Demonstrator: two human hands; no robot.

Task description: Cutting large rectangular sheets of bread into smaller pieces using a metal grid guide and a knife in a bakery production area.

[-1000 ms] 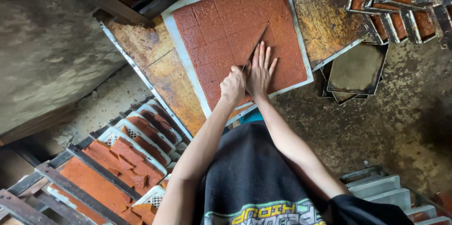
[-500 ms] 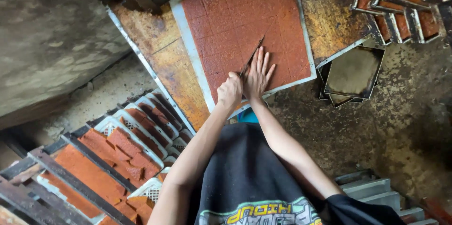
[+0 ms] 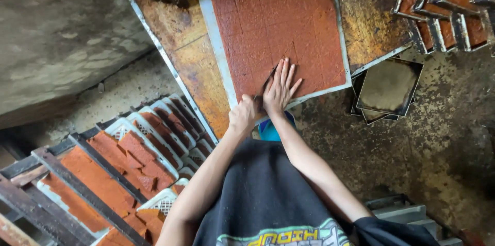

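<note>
A large red-brown slab, scored into squares, lies on a white board on an orange-stained wooden table. My left hand is at the slab's near edge, closed around the handle of a knife. The thin blade runs along a cut line in the slab. My right hand lies flat with fingers spread on the slab, just right of the blade.
White plastic crates holding cut red-brown pieces sit on a rack at lower left. Stacked metal trays stand at upper right, and an empty square metal tray lies below them. A blue object shows between my arms. The floor is rough concrete.
The knife has been drawn along the cut line toward the slab's near edge. Both hands stay together on the slab, and the view has shifted slightly.
</note>
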